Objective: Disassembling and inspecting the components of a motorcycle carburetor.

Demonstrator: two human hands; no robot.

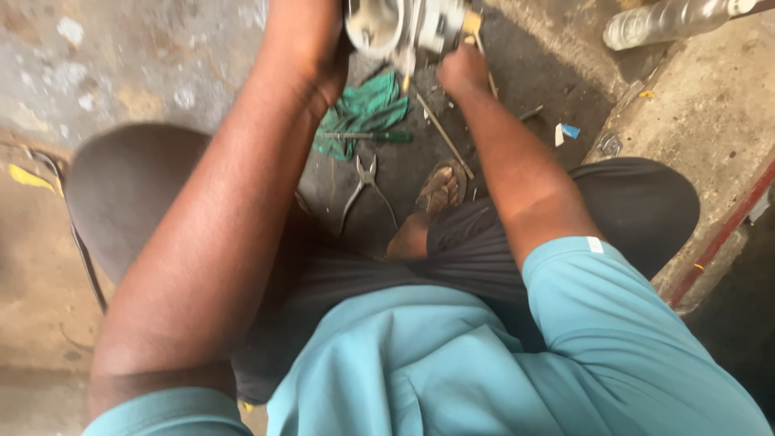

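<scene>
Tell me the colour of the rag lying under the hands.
Green; the rag shows best in the head view, its only view.

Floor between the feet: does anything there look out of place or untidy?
Yes. Pliers lie open on the dirty floor, and a green-handled screwdriver rests across a crumpled green rag. A clear plastic bottle lies tipped on its side on the ledge.

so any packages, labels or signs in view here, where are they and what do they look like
Clear plastic bottle: top right, lying on its side on the concrete ledge, see-through, no label that can be made out.
Small packet or scrap: on the dark ground right of the right hand, white with a blue end, too small to tell its kind.
White tag: on the right sleeve hem of the teal shirt, small rectangle.
No signs or screens.
</scene>
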